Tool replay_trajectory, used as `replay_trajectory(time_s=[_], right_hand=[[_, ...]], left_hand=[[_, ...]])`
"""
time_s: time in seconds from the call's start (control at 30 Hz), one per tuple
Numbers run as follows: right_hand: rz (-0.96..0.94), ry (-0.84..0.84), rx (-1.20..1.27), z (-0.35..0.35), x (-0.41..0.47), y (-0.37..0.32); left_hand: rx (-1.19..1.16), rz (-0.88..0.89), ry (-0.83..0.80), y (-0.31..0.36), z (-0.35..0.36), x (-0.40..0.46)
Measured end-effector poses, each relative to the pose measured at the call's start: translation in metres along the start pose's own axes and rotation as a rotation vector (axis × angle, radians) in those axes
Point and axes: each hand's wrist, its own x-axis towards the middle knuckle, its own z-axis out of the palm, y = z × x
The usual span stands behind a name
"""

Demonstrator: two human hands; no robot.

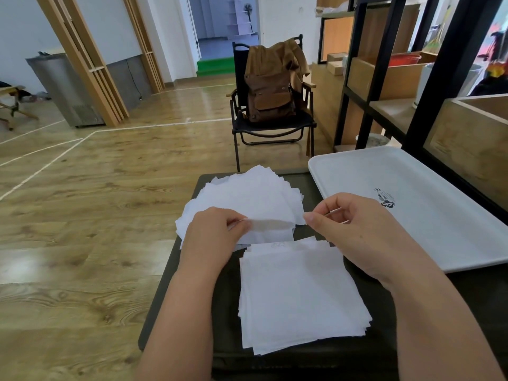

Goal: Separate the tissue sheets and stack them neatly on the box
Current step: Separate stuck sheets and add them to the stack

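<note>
Two hands [217, 229] [354, 229] pinching thin white tissue sheet [270, 224]

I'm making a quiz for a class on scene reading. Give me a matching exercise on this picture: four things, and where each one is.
Things:
1. backpack
2. white tray
3. squared tissue stack
4. single tissue sheet

Places:
A. pinched between both hands
B. nearest the camera on the dark box
C. on the folding chair
D. right of the box

Pairs: 1-C, 2-D, 3-B, 4-A
</note>
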Motion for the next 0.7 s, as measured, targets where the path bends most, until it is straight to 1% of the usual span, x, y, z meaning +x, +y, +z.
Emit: replay_trajectory(time_s=[0.13,0.3,0.37,0.43,0.57,0.7], right_hand=[[0.001,0.001,-0.015,0.000,0.001,0.001],[0.001,-0.004,-0.044,-0.001,0.002,0.002],[0.000,-0.004,-0.041,-0.001,0.001,0.002],[-0.001,-0.004,-0.038,0.000,0.001,0.002],[-0.009,0.000,-0.031,0.001,0.001,0.001],[-0.005,0.001,-0.025,0.000,0.000,0.001]], left_hand=[[0.080,0.067,-0.115,-0.006,-0.006,0.000],[0.110,0.065,-0.198,-0.011,-0.014,-0.002],[0.086,0.028,-0.178,-0.010,-0.014,-0.003],[0.066,-0.003,-0.118,-0.007,-0.013,-0.003],[0.078,-0.015,-0.036,-0.002,-0.010,-0.004],[-0.016,-0.062,0.012,-0.001,-0.012,-0.006]])
